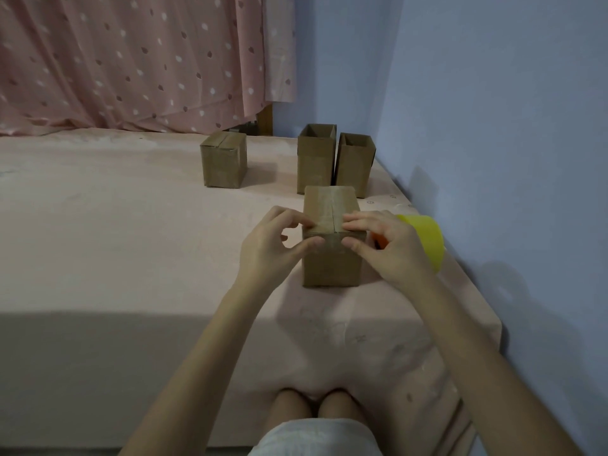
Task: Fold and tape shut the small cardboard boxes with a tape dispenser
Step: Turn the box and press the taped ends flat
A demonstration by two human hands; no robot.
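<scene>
A small brown cardboard box (330, 263) stands on the pink bed (131, 232) in front of me, its top flaps folded shut with clear tape along the seam. My left hand (266, 248) touches its near left top corner, fingers on the top and thumb pressing the front face. My right hand (391, 248) mirrors this at the near right corner. A yellow tape dispenser (426, 238) with an orange part lies just right of the box, partly hidden behind my right hand.
Farther back stand a closed, taped box (223, 164) and two open-topped boxes (316, 159) (355, 164) side by side. A blue wall (493, 126) runs along the bed's right edge, and a pink dotted curtain (131, 60) hangs behind. My knees (312, 406) are at the bed's near edge.
</scene>
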